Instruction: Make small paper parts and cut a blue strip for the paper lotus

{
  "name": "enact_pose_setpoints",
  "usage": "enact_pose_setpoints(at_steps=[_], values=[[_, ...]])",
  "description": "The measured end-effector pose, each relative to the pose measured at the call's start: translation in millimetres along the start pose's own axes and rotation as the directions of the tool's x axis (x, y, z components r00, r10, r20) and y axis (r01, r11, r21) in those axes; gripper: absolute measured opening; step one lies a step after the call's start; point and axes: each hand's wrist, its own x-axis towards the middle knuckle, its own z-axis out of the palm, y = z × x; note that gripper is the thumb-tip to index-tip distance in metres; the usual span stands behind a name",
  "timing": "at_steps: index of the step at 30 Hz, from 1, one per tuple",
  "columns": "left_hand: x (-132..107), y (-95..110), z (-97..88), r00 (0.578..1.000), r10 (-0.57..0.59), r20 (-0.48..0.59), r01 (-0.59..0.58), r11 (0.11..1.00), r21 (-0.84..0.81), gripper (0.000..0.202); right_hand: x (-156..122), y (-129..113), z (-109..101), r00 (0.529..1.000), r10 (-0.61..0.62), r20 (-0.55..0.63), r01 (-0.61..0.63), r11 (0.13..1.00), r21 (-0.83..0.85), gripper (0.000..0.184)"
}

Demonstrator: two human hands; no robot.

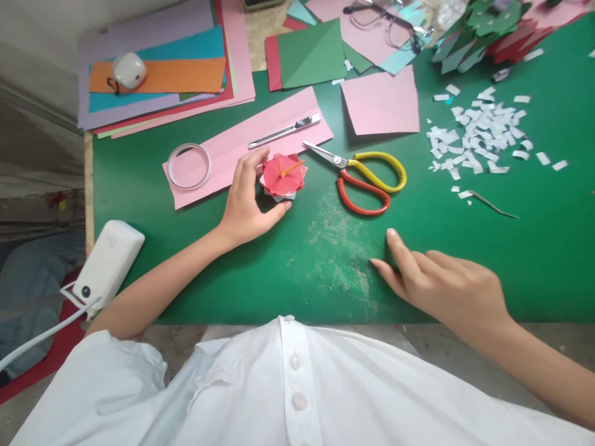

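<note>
A small red paper flower [280, 170] with orange strips at its centre sits on the green table. My left hand [248, 204] curls round its left side, fingertips at the back and thumb at the front edge. Right of it lie scissors [346, 162] with one yellow and one red handle, blades apart. My right hand [441, 285] hovers over the table near the front, index finger and thumb stretched out and apart, with nothing between them. A silver craft knife [284, 131] and a roll of tape [189, 166] rest on a long pink paper strip [227, 162].
White paper scraps [488, 130] lie in a pile at the right. Coloured paper sheets [158, 37] are stacked at the back left under a white case [129, 70]. Glasses [390, 21] and finished paper flowers [488, 25] stand at the back. A white power bank [111, 260] sits at the left edge.
</note>
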Motion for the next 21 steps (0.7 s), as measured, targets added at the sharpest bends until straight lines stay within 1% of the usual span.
enact_pose_setpoints(at_steps=[1, 2, 3, 4, 5, 6, 8, 9, 10, 11, 12, 13, 14, 15, 16, 17, 18, 19, 20, 21], values=[[3, -2, 2.9, 1.0, 0.013, 0.008, -0.013, 1.0, -0.009, 0.083, -3, 6, 5, 0.991, 0.109, 0.072, -0.11, 0.994, 0.018, 0.05], [6, -3, 5.6, 1.0, 0.019, 0.01, -0.019, 1.0, -0.016, 0.083, -5, 14, 12, 0.951, 0.23, 0.204, -0.239, 0.971, 0.022, 0.057], [9, -4, 8.1, 1.0, 0.02, 0.007, -0.019, 1.0, -0.021, 0.083, -6, 22, 20, 0.905, 0.34, 0.257, -0.354, 0.935, 0.01, 0.065], [10, -5, 10.1, 1.0, 0.014, -0.002, -0.014, 1.0, -0.022, 0.081, -6, 32, 29, 0.832, 0.454, 0.319, -0.467, 0.884, -0.039, 0.07], [12, -5, 11.6, 1.0, 0.005, -0.013, -0.005, 1.0, -0.024, 0.08, -6, 42, 39, 0.766, 0.551, 0.331, -0.555, 0.827, -0.091, 0.073], [12, -5, 12.6, 1.0, -0.005, -0.024, 0.004, 1.0, -0.027, 0.079, -4, 54, 49, 0.709, 0.615, 0.345, -0.613, 0.779, -0.13, 0.072], [11, -4, 12.6, 0.999, -0.028, -0.041, 0.027, 0.999, -0.041, 0.077, 1, 78, 68, 0.66, 0.655, 0.367, -0.657, 0.741, -0.141, 0.061], [10, -3, 11.8, 0.998, -0.04, -0.047, 0.038, 0.998, -0.052, 0.076, 5, 90, 76, 0.594, 0.712, 0.375, -0.708, 0.684, -0.175, 0.052], [9, -1, 10.8, 0.997, -0.051, -0.052, 0.048, 0.997, -0.065, 0.076, 9, 100, 83, 0.563, 0.702, 0.436, -0.717, 0.677, -0.166, 0.042], [7, 0, 9.5, 0.997, -0.06, -0.055, 0.056, 0.995, -0.077, 0.076, 14, 109, 87, 0.547, 0.72, 0.428, -0.732, 0.659, -0.172, 0.032], [6, 2, 8.3, 0.996, -0.066, -0.058, 0.06, 0.994, -0.088, 0.076, 20, 117, 90, 0.537, 0.721, 0.437, -0.74, 0.652, -0.166, 0.03], [4, 4, 7.1, 0.996, -0.065, -0.059, 0.059, 0.993, -0.101, 0.077, 26, 121, 92, 0.538, 0.716, 0.444, -0.744, 0.651, -0.148, 0.033], [2, 5, 6.2, 0.997, -0.06, -0.055, 0.054, 0.992, -0.113, 0.078, 33, 124, 92, 0.51, 0.735, 0.447, -0.762, 0.627, -0.162, 0.038], [1, 7, 5.6, 0.997, -0.055, -0.048, 0.049, 0.991, -0.126, 0.079, 40, 124, 92, 0.465, 0.761, 0.452, -0.783, 0.592, -0.191, 0.04], [-1, 9, 5.4, 0.998, -0.049, -0.037, 0.044, 0.989, -0.139, 0.079, 48, 123, 90, 0.429, 0.783, 0.452, -0.798, 0.562, -0.217, 0.038], [-2, 11, 5.6, 0.999, -0.045, -0.024, 0.04, 0.987, -0.153, 0.08, 54, 120, 89, 0.316, 0.839, 0.443, -0.823, 0.474, -0.311, 0.033], [-4, 13, 6.1, 0.999, -0.043, -0.008, 0.041, 0.985, -0.168, 0.08, 60, 115, 86, 0.284, 0.864, 0.415, -0.836, 0.436, -0.335, 0.024], [-6, 15, 7.0, 0.999, -0.043, 0.004, 0.043, 0.982, -0.185, 0.08, 65, 108, 83, 0.341, 0.865, 0.367, -0.844, 0.454, -0.287, 0.014], [-7, 17, 8.0, 0.999, -0.046, 0.013, 0.047, 0.978, -0.204, 0.081, 68, 100, 78, 0.428, 0.85, 0.307, -0.841, 0.499, -0.209, 0.01], [-9, 20, 9.1, 0.998, -0.055, 0.025, 0.059, 0.972, -0.226, 0.081, 70, 90, 72, 0.567, 0.793, 0.223, -0.799, 0.596, -0.085, 0.017]])
